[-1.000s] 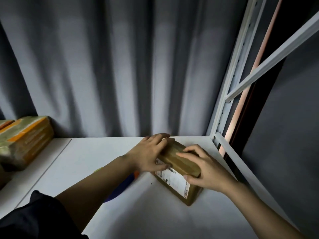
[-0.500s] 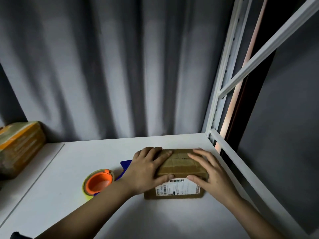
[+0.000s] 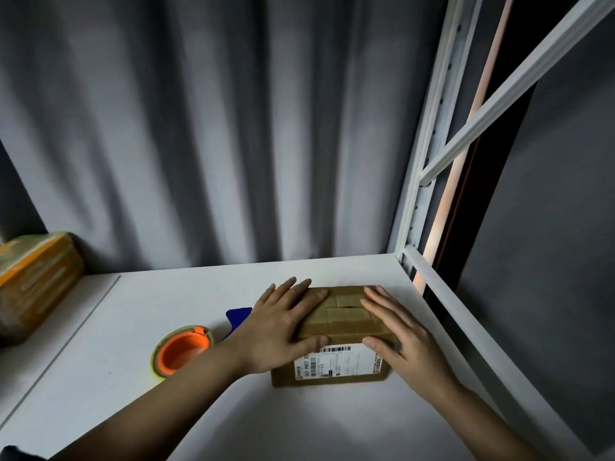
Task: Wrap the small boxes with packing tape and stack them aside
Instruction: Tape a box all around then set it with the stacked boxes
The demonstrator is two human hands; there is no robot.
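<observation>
A small brown cardboard box (image 3: 342, 319) lies flat on the white shelf (image 3: 166, 294), its white barcode label facing me. My left hand (image 3: 283, 324) lies flat on the box's left half with straight fingers. My right hand (image 3: 399, 334) presses flat on its right half, thumb at the front edge. A tape roll with an orange core (image 3: 181, 351) on a blue dispenser (image 3: 238, 316) sits just left of my left wrist, partly hidden by the forearm.
Tape-wrapped parcels with orange stripes (image 3: 33, 287) are stacked at the far left. A grey curtain (image 3: 199, 128) hangs behind the shelf. A white metal rack post and rail (image 3: 429, 194) bound the right side, with a dark gap beyond.
The box has turned from a tilted, gripped pose to lying flat and square to me. Both hands went from curled around it to resting flat on top. The tape roll came into sight.
</observation>
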